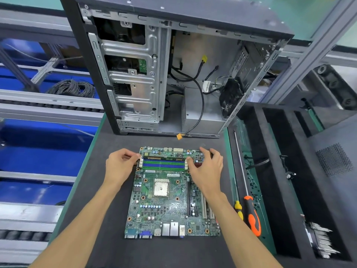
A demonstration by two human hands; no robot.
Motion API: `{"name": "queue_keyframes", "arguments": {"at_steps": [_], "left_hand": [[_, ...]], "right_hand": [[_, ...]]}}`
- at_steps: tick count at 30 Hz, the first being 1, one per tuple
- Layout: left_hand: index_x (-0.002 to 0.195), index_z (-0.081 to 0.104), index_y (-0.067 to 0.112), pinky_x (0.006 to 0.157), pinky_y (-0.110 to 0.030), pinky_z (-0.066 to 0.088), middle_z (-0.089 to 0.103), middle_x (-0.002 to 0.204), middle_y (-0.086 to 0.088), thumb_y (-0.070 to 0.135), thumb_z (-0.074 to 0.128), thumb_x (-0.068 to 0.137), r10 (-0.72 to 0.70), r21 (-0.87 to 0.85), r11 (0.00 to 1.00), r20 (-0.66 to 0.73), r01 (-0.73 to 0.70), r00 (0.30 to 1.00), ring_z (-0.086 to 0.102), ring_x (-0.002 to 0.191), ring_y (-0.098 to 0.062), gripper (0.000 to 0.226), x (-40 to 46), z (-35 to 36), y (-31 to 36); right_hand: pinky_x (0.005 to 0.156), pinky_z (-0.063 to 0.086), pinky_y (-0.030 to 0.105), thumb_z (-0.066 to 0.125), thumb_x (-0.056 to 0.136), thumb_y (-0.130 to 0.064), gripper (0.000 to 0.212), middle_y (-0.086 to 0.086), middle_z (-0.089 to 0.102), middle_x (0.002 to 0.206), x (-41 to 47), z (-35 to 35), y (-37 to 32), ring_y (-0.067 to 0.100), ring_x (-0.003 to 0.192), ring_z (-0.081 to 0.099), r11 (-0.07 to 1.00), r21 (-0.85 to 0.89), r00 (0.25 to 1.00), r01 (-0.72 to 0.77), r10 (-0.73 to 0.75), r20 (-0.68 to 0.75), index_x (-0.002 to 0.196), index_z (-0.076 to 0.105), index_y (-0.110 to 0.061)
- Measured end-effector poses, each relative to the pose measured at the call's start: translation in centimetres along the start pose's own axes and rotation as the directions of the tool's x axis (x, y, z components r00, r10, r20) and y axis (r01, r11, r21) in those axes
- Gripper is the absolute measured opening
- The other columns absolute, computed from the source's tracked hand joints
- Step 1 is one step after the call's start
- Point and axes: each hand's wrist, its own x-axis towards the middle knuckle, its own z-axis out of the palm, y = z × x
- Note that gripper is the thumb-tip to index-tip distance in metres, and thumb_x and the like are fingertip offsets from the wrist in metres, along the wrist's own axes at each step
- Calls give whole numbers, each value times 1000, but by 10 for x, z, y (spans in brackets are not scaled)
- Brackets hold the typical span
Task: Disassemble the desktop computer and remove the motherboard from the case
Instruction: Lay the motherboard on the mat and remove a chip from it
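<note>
The green motherboard (164,202) lies flat on the dark mat in front of me, outside the case, ports toward me. The open computer case (173,70) stands upright behind it, with loose cables hanging inside. A memory stick (164,158) sits in the farthest of the blue and green slots. My left hand (119,165) has curled fingers, its fingertips at the stick's left end and white latch. My right hand (206,167) reaches over the board's right side, its thumb at the stick's right end, the other fingers spread above the board edge.
An orange-handled screwdriver (253,217) and a yellow-handled one (238,206) lie right of the mat. Black foam tray slots (280,171) further right hold cables and a finned heatsink (320,240). An orange connector (179,136) dangles from the case. Conveyor rails run along the left.
</note>
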Motion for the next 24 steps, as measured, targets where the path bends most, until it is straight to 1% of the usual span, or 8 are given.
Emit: {"name": "queue_keyframes", "arguments": {"at_steps": [4,9,13,15,17,19,22,24], "left_hand": [[76,75,19,84,-42,58,74,75,2,24,77,85,-8,5,1000,-2,8,1000,70,80,-15,10,0,0,1],[79,75,23,87,-37,56,73,76,7,25,72,88,29,69,997,-1,-29,1000,69,80,-11,10,-1,0,2],[85,69,38,78,-32,53,69,83,8,35,63,94,107,95,988,117,-118,987,64,82,-12,12,-3,8,13],[88,70,40,85,-39,51,65,94,0,39,63,92,160,148,971,178,-187,971,56,98,-22,8,-5,18,18],[87,71,42,94,-47,43,56,107,-4,44,65,90,163,250,947,176,-204,971,43,110,-22,6,-8,25,19],[86,70,44,92,-47,38,47,110,-2,47,67,89,149,281,942,136,-183,979,40,114,-20,5,-12,28,19],[91,73,42,92,-46,35,49,114,4,47,66,90,165,277,941,128,-195,978,41,119,-18,8,-14,27,18],[90,74,43,97,-52,40,56,115,6,45,67,90,161,257,947,132,-191,978,43,121,-17,7,-14,25,20]], "right_hand": [[119,17,53,58,96,-41,55,20,32,148,1,-2,-7,31,145,17,999,-33,999,-5,7,54,143,50,-16],[118,16,53,46,101,-36,56,34,30,149,8,-8,-19,39,145,14,979,-203,985,18,18,174,152,40,-12],[119,13,52,42,103,-39,60,36,24,152,11,-15,-19,42,146,11,965,-259,965,47,23,262,155,32,-12],[120,13,50,44,101,-40,63,35,24,152,11,-18,-19,41,146,12,964,-260,961,50,25,276,156,31,-12],[120,14,49,49,98,-40,65,34,25,151,12,-20,-20,40,146,12,970,-241,959,37,33,280,155,33,-13],[120,15,49,53,96,-39,64,32,25,151,14,-19,-22,39,145,12,981,-194,960,-1,56,276,153,37,-14],[120,15,47,56,96,-36,58,24,20,151,18,-16,-23,37,144,10,990,-116,955,-82,111,275,149,43,-18],[120,15,46,56,95,-34,54,21,17,151,20,-12,-25,35,144,8,990,-77,951,-119,136,277,146,45,-21]]}}
